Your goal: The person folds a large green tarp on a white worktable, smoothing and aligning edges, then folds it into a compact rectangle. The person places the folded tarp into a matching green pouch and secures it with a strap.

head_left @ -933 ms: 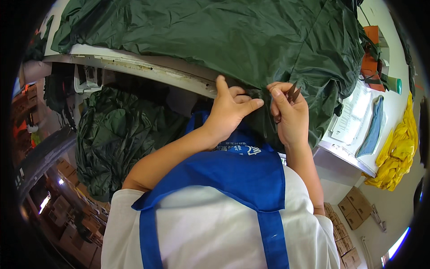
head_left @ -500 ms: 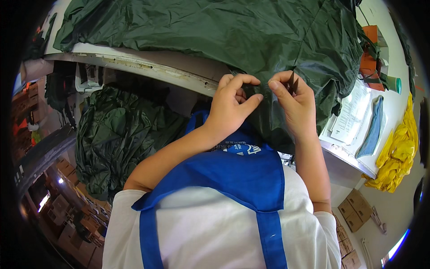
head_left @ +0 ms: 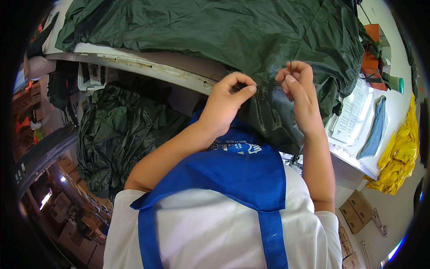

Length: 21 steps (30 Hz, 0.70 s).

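The white surface (head_left: 134,61) carries the green fabric (head_left: 201,31), which overhangs its near edge. Cardboard boxes (head_left: 356,211) stand at far right. My left grip (head_left: 224,101) pinches the fabric's edge, thumb to index finger. My right grip (head_left: 302,92), raised beside it, pinches a thin dark tool (head_left: 291,68). I cannot tell the contents of the orange box (head_left: 370,63).

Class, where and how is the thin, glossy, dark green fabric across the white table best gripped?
Probably pinch the dark green fabric by its long near edge, left of the bare left hand, coming from the near side, thumb below. That edge lies free along the white table, and the wrinkled material looks limp enough to fold.
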Each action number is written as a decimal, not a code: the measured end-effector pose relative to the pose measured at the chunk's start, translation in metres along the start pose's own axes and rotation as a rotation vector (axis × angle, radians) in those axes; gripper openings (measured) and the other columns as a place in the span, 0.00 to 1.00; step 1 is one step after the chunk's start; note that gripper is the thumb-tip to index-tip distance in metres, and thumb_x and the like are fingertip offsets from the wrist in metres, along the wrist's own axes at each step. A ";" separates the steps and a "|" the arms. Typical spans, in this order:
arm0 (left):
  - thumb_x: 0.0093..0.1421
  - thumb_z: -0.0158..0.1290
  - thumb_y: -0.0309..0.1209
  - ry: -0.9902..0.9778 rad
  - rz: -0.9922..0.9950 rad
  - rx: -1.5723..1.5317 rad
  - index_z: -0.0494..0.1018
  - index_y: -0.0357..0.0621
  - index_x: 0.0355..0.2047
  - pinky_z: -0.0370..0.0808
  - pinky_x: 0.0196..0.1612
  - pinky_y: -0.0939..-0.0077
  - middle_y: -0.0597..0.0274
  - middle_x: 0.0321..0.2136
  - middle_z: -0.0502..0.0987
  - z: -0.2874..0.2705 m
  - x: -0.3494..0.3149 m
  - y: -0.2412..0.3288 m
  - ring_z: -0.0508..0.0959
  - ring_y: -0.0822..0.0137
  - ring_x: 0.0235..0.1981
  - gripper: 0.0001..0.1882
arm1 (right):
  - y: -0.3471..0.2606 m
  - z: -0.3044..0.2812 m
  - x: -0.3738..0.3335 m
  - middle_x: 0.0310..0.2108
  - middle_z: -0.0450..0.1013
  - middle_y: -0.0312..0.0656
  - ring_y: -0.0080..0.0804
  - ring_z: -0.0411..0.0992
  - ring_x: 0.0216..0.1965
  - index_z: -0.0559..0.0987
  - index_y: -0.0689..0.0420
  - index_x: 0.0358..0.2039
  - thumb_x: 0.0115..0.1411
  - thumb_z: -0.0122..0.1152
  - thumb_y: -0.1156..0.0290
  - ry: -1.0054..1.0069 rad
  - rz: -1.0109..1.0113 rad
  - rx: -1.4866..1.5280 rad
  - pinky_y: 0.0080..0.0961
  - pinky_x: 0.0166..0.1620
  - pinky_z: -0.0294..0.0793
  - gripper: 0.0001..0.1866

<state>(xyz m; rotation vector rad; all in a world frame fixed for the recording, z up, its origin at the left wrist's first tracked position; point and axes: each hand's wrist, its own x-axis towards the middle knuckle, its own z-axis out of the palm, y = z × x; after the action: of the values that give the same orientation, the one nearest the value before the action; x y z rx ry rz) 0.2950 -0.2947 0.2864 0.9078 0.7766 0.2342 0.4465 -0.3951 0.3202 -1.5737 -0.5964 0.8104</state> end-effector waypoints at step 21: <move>0.60 0.55 0.30 -0.065 -0.072 -0.107 0.74 0.45 0.43 0.65 0.38 0.85 0.72 0.38 0.72 -0.008 -0.005 0.014 0.70 0.81 0.34 0.10 | 0.010 -0.015 -0.015 0.35 0.76 0.42 0.30 0.75 0.34 0.77 0.58 0.40 0.52 0.65 0.74 -0.028 -0.039 -0.486 0.24 0.36 0.73 0.13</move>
<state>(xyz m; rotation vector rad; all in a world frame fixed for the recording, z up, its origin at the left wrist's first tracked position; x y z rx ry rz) 0.2883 -0.2834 0.2972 0.7816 0.7284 0.1799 0.4484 -0.4177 0.3132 -1.9840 -0.8892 0.6887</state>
